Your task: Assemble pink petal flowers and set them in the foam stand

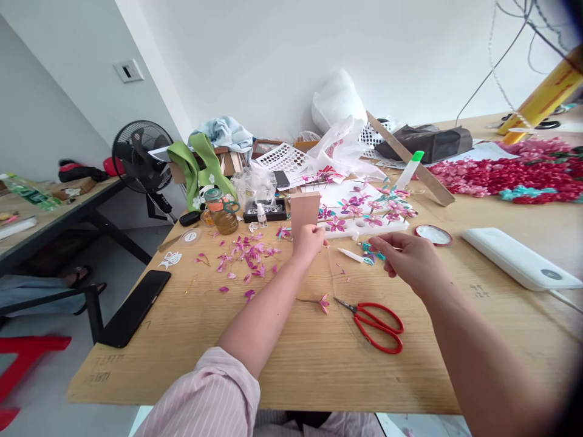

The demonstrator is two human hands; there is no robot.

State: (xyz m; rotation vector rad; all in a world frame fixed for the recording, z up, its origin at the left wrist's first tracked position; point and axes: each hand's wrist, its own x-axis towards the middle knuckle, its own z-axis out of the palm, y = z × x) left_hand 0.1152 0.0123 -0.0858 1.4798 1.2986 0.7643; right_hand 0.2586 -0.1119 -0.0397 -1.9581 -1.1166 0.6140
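My left hand [310,241] is closed in a pinch in front of an upright brown board [305,209]. From its fingertips a thin pale thread [332,273] runs down the table. My right hand [409,260] is curled, thumb and forefinger together at some small teal pieces [368,247]; what they grip is too small to tell. A white tube [350,255] lies between the hands. Nearer me are red-handled scissors [380,325] and a single pink flower on a stem [323,303]. Finished-looking pink flowers [355,206] stand in a white foam block [382,227].
Loose pink petals [250,255] are scattered left of my left arm. Further left lie a black phone [136,306] and a glass jar [223,215]. On the right are a round lid [432,235], a white power bank-like device [519,255] and red flower bunches [501,173].
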